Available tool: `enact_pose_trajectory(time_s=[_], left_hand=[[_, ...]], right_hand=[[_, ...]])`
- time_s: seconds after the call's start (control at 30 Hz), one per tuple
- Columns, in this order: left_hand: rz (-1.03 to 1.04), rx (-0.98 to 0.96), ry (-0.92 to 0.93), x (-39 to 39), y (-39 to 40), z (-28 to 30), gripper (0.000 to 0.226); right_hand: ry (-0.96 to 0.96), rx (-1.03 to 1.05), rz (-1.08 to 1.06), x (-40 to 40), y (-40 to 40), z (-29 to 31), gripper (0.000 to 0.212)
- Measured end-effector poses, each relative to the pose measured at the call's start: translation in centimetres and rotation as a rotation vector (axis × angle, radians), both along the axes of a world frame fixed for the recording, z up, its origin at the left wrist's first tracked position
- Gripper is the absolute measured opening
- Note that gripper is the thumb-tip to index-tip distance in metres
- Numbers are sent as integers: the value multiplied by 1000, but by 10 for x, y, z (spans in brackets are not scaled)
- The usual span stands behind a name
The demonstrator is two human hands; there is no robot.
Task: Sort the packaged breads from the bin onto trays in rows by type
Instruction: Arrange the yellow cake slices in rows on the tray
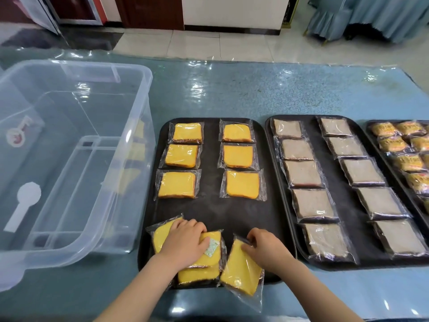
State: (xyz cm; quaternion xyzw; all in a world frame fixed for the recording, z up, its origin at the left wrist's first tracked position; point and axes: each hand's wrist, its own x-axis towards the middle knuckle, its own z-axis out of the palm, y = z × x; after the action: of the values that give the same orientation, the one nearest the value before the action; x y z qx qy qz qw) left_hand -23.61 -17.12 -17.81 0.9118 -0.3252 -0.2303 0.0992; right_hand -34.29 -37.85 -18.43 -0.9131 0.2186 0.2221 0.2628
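A black tray (213,210) in front of me holds yellow packaged breads in two columns of three, such as one at the back left (186,132). At its near edge my left hand (185,240) rests on a small pile of yellow packs (209,259), fingers curled over the top one. My right hand (264,247) pinches the far end of another yellow pack (241,270), which lies tilted over the tray's front rim. The clear plastic bin (69,159) stands at the left with no bread visible inside.
A second black tray (343,263) to the right carries two columns of brown packaged breads (311,203). A third tray (371,129) at the far right holds orange-wrapped breads (406,162). All stand on a blue table (255,89) under clear film.
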Motion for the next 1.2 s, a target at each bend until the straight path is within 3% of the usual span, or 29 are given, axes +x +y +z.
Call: enact_pose_trajectory(time_s=[0.2,0.43,0.57,0.67,0.77,0.97,1.2], left_hand=[[-34,76,28,5,-3,8,34],[-40,165,8,7,-19,13,48],[-42,44,52,6,-30,15,46],[-26,-102,197,4,-38,21,55],[-24,-105,318,1,-45,22,62],[27,-123,320,1,-50,18,69],[-4,-126,289,2,-55,16,66]], right_hand=[[-38,67,-109,-6,-14,8,12],[-117,41,-313,-18,-46,24,11],[-164,50,-465,-24,-54,24,12],[-195,99,-517,-17,-51,22,11],[-230,176,-586,-2,-46,17,9],[-258,338,-687,14,-42,7,5],[-278,339,-668,14,-46,1,10]])
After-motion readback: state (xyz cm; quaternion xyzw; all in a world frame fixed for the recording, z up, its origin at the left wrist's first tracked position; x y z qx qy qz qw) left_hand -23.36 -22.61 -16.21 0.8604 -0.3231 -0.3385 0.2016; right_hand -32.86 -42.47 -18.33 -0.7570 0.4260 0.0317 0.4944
